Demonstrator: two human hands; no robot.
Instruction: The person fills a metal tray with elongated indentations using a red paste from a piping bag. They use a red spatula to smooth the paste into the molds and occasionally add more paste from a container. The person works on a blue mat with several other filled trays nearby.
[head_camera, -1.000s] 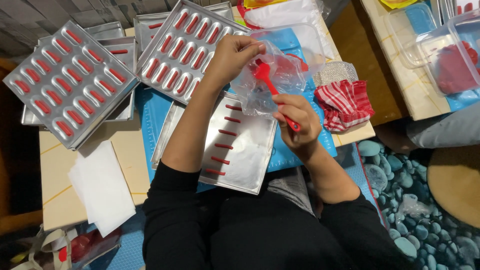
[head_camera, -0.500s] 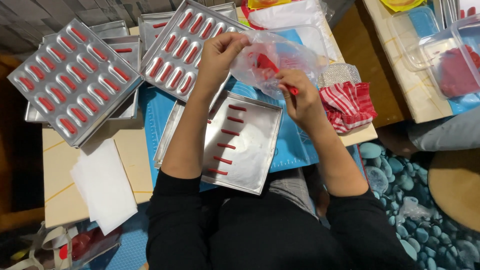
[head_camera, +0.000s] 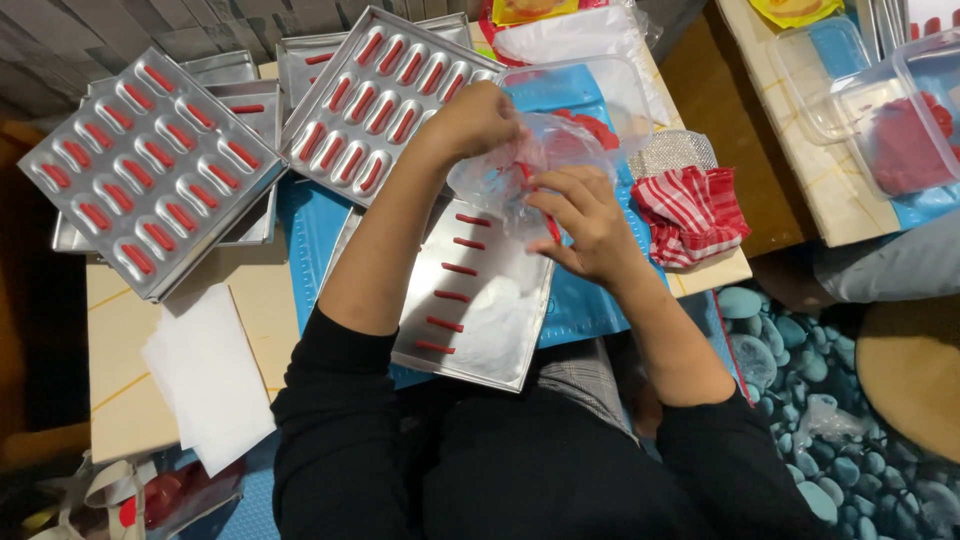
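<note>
My left hand (head_camera: 478, 120) grips the top of a crumpled clear plastic bag (head_camera: 497, 178) above a flat metal tray (head_camera: 500, 320). Touching the bag's right side, my right hand (head_camera: 585, 222) holds a thin red tool (head_camera: 552, 229), most of it hidden behind the plastic and my fingers. The flat tray carries a column of short red strips (head_camera: 455, 268) and a dusting of white powder. Two moulded metal trays (head_camera: 150, 175) (head_camera: 385, 90) filled with red pieces lie at the left and behind my left arm.
A red-and-white striped cloth (head_camera: 690, 212) lies at the table's right edge, beside a clear plastic tub (head_camera: 600, 85). White paper sheets (head_camera: 212, 378) sit at the near left. Another clear tub (head_camera: 905, 130) with red contents stands on a neighbouring table; someone's grey sleeve (head_camera: 890, 268) shows below it.
Both hands have closed in on the bag, which is now bunched between them. The red tool's head, plainly visible a second ago, is now mostly covered by plastic.
</note>
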